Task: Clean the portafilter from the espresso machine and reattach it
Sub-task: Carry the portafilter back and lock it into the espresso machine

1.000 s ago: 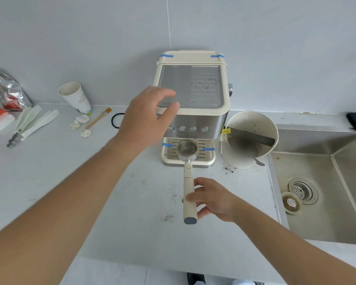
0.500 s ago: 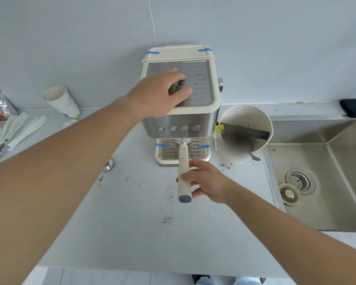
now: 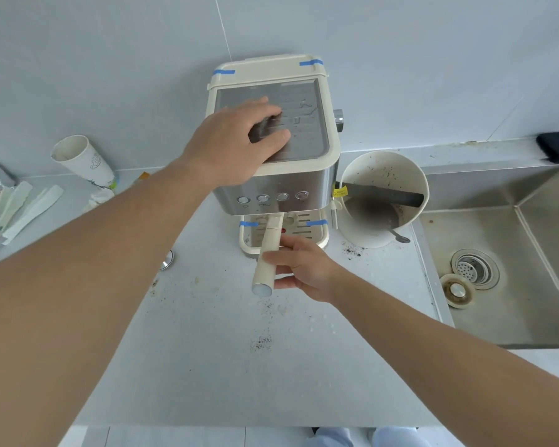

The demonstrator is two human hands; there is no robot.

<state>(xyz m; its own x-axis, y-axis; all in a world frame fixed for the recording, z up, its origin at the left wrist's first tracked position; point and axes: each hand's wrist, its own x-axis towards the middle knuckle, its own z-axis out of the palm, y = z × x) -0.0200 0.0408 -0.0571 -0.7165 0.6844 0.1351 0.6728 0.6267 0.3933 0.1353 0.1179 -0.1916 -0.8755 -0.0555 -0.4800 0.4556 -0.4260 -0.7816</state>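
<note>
Two hands engaged. My left hand (image 3: 239, 141), previously hovering, now presses flat, fingers spread, on the cream-and-steel espresso machine (image 3: 273, 150). My right hand (image 3: 299, 267) grips the cream-handled portafilter (image 3: 268, 253), head now under the group at 12 o'clock; locking twist judged next.

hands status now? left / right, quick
Left hand: open, resting palm-down on top of the espresso machine, holding nothing.
Right hand: closed around the portafilter handle; its head is hidden under the machine.
</note>
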